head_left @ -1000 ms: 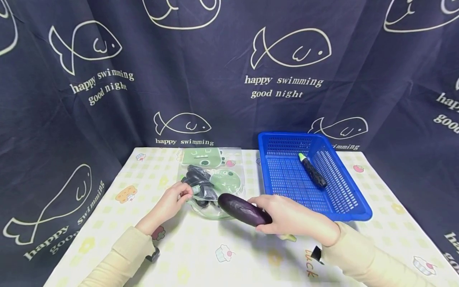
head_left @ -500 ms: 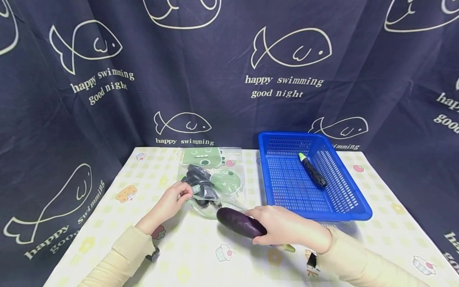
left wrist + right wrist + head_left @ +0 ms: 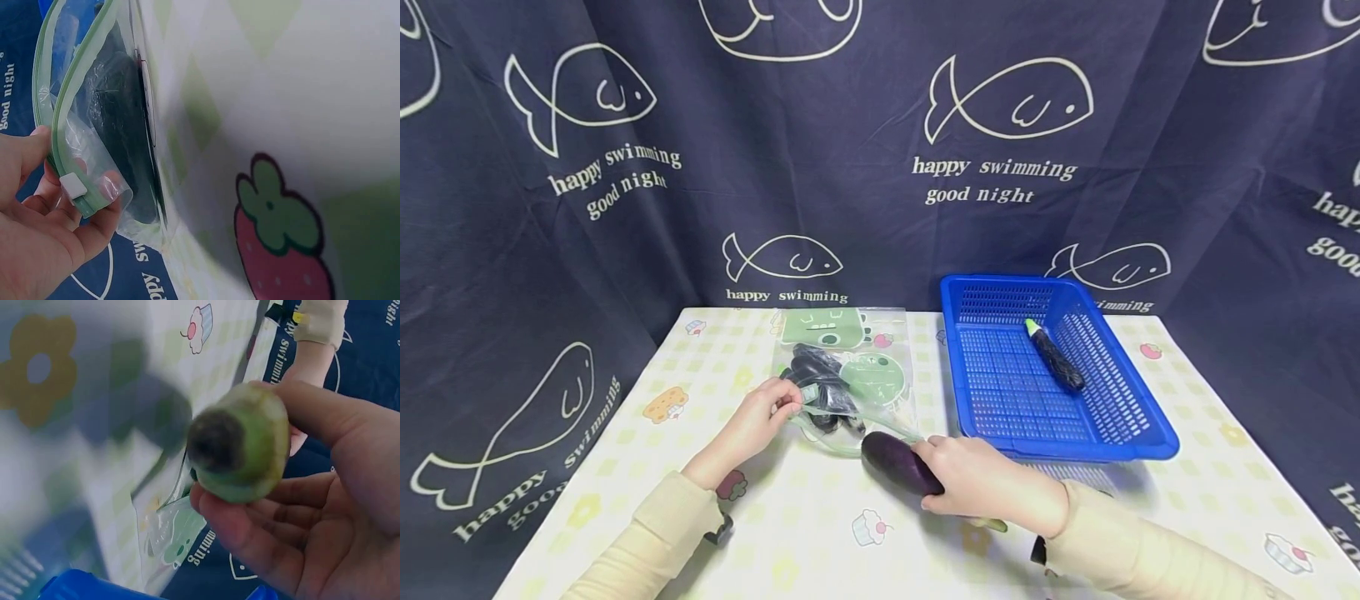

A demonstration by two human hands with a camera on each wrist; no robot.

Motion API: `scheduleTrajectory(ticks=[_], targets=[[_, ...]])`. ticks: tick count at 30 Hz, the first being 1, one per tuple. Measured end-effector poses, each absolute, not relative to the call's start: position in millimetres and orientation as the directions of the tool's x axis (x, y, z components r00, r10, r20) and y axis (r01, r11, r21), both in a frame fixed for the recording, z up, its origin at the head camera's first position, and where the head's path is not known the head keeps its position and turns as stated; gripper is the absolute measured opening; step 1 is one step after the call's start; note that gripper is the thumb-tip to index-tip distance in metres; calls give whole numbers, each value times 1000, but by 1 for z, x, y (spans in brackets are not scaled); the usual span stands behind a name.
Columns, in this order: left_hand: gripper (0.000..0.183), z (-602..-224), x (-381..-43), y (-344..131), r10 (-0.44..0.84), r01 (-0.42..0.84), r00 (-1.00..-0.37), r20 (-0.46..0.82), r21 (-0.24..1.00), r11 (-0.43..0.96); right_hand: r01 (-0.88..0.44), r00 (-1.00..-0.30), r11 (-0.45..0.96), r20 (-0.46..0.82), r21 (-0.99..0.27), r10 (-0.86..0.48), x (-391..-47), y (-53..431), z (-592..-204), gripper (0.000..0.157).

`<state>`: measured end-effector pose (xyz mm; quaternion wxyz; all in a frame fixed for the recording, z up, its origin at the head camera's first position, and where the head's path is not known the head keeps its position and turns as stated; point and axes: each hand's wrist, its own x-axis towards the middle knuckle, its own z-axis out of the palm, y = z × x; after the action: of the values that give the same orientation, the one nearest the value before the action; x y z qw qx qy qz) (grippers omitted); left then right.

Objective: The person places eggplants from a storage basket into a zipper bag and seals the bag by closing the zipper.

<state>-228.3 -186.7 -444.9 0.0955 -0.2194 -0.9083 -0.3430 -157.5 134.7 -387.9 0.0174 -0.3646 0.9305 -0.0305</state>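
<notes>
My left hand (image 3: 767, 414) pinches the green-edged mouth of a clear zip bag (image 3: 880, 379) near its corner; a white slider (image 3: 74, 185) shows beside the fingers in the left wrist view. Several dark eggplants (image 3: 820, 371) lie inside the bag, which rests on the table. In my right hand (image 3: 985, 479) is a large purple eggplant (image 3: 895, 462), its rounded end at the bag's mouth. Its green stem end (image 3: 240, 444) faces the camera in the right wrist view, with fingers and thumb curled round the body. Whether the tip is inside the bag I cannot tell.
A blue plastic basket (image 3: 950, 350) stands at the back right, just beyond my right hand. One dark eggplant with a green tip (image 3: 1055, 358) lies in it. A dark curtain (image 3: 880, 167) hangs behind the table (image 3: 805, 533).
My right hand has lowered the purple eggplant toward me and down to the bag's mouth, then shifted slightly right to left of the basket. The left hand has kept its pinch in place.
</notes>
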Motion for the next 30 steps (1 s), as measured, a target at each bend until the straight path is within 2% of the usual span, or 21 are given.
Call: scheduleTrajectory(ticks=[15, 24, 30], targets=[[7, -444, -227, -186, 343, 478, -878, 335, 581, 658, -630, -775, 777, 78, -9, -628, -157, 123, -398, 55], [4, -446, -228, -185, 353, 485, -874, 333, 576, 658, -566, -823, 823, 86, -46, -561, -159, 117, -405, 51], [6, -446, -229, -185, 352, 490, -871, 342, 567, 662, -559, -827, 827, 104, -51, -553, -161, 114, -407, 50]])
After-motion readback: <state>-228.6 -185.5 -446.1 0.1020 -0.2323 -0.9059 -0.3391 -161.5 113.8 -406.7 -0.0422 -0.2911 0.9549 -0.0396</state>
